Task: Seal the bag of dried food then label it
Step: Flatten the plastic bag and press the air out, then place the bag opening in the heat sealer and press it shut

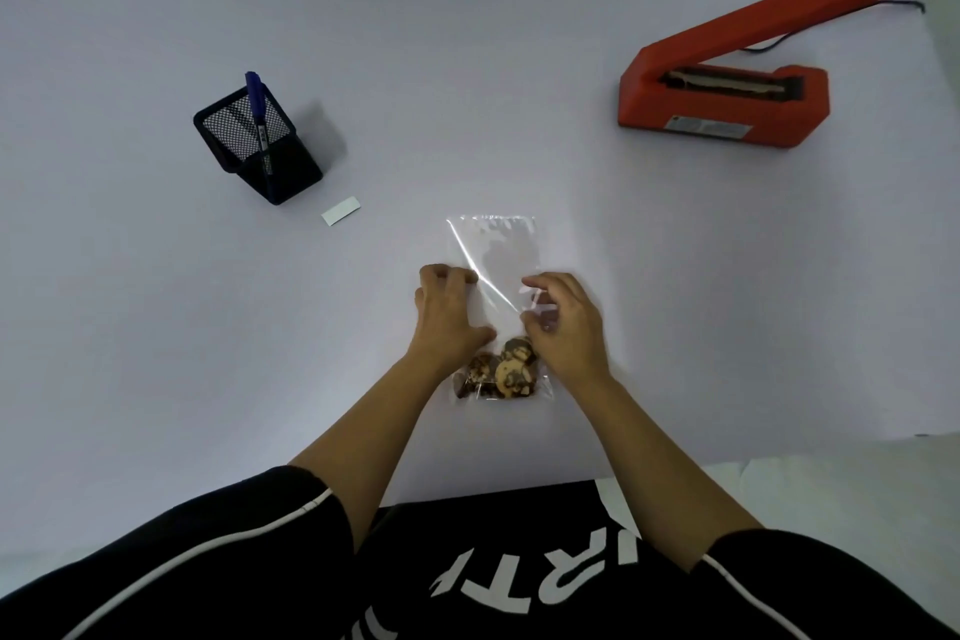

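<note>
A clear plastic bag lies flat on the white table, its open mouth pointing away from me. Brown-and-cream dried food pieces sit bunched at its near end. My left hand presses on the bag's left edge, fingers curled. My right hand pinches the bag's right edge between thumb and fingers. A red heat sealer stands at the far right with its arm raised. A small white label lies left of the bag, next to a black mesh pen holder with a blue marker in it.
The sealer's black cord trails off behind it toward the right table edge. The table's near edge runs just in front of my torso.
</note>
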`<move>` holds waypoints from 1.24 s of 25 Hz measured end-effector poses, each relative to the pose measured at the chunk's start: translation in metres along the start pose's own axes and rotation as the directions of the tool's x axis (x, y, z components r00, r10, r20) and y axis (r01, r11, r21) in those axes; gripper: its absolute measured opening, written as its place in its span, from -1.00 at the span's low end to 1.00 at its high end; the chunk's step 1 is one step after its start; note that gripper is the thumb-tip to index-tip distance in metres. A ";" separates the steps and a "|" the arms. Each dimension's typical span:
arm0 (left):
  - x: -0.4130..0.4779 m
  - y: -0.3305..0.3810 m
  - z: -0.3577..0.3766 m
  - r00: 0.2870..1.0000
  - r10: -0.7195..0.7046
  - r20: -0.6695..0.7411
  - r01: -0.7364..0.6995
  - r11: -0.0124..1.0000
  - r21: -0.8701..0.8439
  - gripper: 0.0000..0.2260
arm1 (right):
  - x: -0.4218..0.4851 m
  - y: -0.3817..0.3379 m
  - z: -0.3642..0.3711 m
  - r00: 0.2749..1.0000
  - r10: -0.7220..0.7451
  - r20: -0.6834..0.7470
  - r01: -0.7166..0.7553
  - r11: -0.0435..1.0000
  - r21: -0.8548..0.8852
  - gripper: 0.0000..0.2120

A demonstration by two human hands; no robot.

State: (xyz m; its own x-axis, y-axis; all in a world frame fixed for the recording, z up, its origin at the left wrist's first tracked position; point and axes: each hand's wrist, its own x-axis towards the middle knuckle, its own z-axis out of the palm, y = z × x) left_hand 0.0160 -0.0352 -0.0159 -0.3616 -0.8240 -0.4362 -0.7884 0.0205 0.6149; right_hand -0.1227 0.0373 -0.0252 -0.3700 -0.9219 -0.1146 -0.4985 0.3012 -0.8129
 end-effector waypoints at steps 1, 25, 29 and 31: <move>0.000 -0.004 0.000 0.999 0.038 -0.002 -0.038 0.999 -0.010 -0.38 | -0.001 0.001 0.000 1.000 -0.007 -0.011 0.007 1.000 0.019 -0.65; 0.012 0.052 -0.015 0.989 0.066 0.135 0.056 0.673 -0.738 -0.80 | 0.019 0.016 -0.093 0.943 0.256 0.211 -0.330 0.797 0.507 -0.64; 0.022 0.106 0.016 0.992 0.042 0.116 0.056 0.684 -0.727 -0.75 | 0.027 0.041 -0.145 0.950 0.264 0.164 -0.311 0.800 0.513 -0.62; 0.028 0.135 0.037 0.993 0.034 0.114 0.061 0.673 -0.737 -0.71 | 0.032 0.058 -0.175 0.952 0.269 0.148 -0.306 0.804 0.509 -0.61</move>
State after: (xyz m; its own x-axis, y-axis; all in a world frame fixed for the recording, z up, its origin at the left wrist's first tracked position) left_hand -0.1189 -0.0352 0.0306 -0.4427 -0.7531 -0.4866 -0.1858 -0.4539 0.8715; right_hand -0.3003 0.0678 0.0238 -0.3700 -0.8326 -0.4122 0.1114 0.4007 -0.9094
